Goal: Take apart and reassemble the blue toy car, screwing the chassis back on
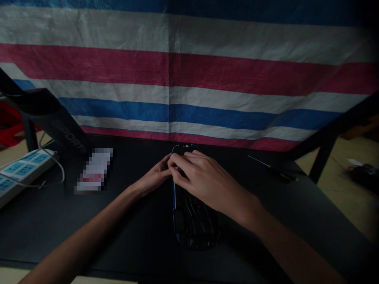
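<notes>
A dark toy car (198, 221) with blue edges lies on the black table, its underside seemingly facing up and its long side running toward me. My left hand (156, 173) grips the car's far left side, with its fingertips partly hidden behind my right hand. Across the car's far half reaches my right hand (201, 173), its thumb and fingers closed together close to my left fingertips. Whatever the right fingers pinch is hidden. One dark wheel (179, 220) shows at the car's near left corner.
A screwdriver (274, 169) lies to the right on the black table (124, 240). On the left are a pixelated phone-shaped item (94, 169) and a white power strip (23, 171) with a cable. A striped sheet (189, 75) hangs behind the table, between dark frame bars.
</notes>
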### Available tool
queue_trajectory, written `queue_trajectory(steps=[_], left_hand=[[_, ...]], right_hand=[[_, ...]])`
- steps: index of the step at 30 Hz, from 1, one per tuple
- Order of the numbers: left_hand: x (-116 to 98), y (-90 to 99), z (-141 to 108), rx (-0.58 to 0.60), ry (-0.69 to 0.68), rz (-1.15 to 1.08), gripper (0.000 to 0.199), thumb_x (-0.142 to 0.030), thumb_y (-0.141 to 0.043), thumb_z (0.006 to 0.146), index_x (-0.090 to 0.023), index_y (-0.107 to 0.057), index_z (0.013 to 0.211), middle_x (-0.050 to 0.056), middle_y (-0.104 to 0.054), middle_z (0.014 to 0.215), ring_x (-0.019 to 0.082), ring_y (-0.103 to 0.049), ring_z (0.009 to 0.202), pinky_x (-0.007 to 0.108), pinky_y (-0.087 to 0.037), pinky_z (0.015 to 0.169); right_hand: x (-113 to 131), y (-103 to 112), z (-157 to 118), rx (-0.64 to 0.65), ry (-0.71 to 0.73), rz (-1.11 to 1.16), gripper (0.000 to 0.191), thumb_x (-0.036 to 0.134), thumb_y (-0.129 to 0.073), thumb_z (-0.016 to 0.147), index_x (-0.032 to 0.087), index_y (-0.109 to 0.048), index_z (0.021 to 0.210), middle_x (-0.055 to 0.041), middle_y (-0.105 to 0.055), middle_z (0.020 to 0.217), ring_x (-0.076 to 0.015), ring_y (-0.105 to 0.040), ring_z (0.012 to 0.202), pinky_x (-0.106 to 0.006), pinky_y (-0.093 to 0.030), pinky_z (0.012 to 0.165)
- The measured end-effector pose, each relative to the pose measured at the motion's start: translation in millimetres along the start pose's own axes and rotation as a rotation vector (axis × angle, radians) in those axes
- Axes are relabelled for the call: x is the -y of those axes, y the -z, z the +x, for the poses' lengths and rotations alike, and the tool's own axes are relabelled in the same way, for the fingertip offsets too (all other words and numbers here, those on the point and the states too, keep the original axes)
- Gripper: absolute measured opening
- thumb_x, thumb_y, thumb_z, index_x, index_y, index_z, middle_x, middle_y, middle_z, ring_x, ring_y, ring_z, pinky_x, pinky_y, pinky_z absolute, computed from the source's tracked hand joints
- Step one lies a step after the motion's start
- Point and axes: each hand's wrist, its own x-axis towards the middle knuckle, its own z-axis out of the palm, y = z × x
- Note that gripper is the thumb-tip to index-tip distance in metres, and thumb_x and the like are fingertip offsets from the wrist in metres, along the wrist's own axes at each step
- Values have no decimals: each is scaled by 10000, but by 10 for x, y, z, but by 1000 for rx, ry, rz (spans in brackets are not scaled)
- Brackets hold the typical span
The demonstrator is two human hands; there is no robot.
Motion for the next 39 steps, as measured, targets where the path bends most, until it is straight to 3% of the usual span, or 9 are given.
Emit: queue_trajectory(steps=[3,8,11,14,19,24,28,33,39], left_hand=[[3,13,0,9,-16,-18,463,-227,-806,816,-193,-670,1256,80,-752,1049,260,-653,1135,369,-460,1041],[52,64,18,2,-4,-57,482,-246,-833,790,-182,-660,1235,77,-745,1020,252,-646,1106,352,-470,1003],[48,59,20,-13,4,-67,478,-231,-858,757,-183,-664,1190,53,-735,958,236,-652,1057,327,-486,960],[26,34,8,-6,2,-55,428,-243,-829,794,-171,-665,1182,58,-732,932,241,-663,1050,335,-493,948],[9,12,-8,-19,-13,-62,479,-242,-850,776,-162,-662,1209,82,-741,998,259,-672,1075,356,-488,975],[17,12,3,-10,-9,-115,520,-260,-867,770,-191,-657,1240,74,-745,1035,251,-679,1071,345,-479,983],[21,18,18,-23,2,-107,564,-268,-890,746,-188,-651,1250,87,-740,1135,243,-670,1085,321,-482,967],[36,28,20,-49,18,-112,637,-243,-885,735,-184,-630,1316,114,-727,1222,279,-646,1185,331,-482,987],[28,31,16,-14,2,-72,581,-232,-857,758,-181,-645,1297,122,-725,1235,301,-639,1206,352,-498,986]], right_hand=[[-11,1,4,-9,19,19,100,196,-513,997,197,-590,1061,-60,-695,996,-213,-622,962,-369,-433,934],[-31,-20,15,-18,-37,-29,135,263,-474,1047,188,-586,1048,-57,-688,906,-207,-618,850,-365,-453,854],[-35,-22,20,-29,15,32,99,189,-513,992,184,-575,1069,-76,-694,1025,-212,-619,966,-367,-439,926],[-32,-16,19,-23,-11,14,98,247,-503,1026,202,-585,1056,-51,-692,961,-209,-619,924,-365,-438,904],[-37,-15,18,-4,26,10,91,211,-490,1023,195,-575,1052,-59,-684,974,-206,-610,926,-356,-434,909],[-47,-13,11,-6,-43,-29,134,285,-475,1053,197,-573,1023,-37,-659,874,-208,-595,832,-348,-443,821],[-42,6,14,-10,-4,22,44,196,-543,994,195,-562,1033,-46,-671,962,-208,-598,918,-346,-436,884],[-17,-11,15,-6,-84,-27,125,284,-488,1050,192,-572,1066,-43,-677,879,-216,-599,828,-350,-441,809],[-15,-30,14,-45,-59,1,93,243,-516,1022,209,-603,1031,-42,-704,922,-206,-617,877,-358,-421,890]])
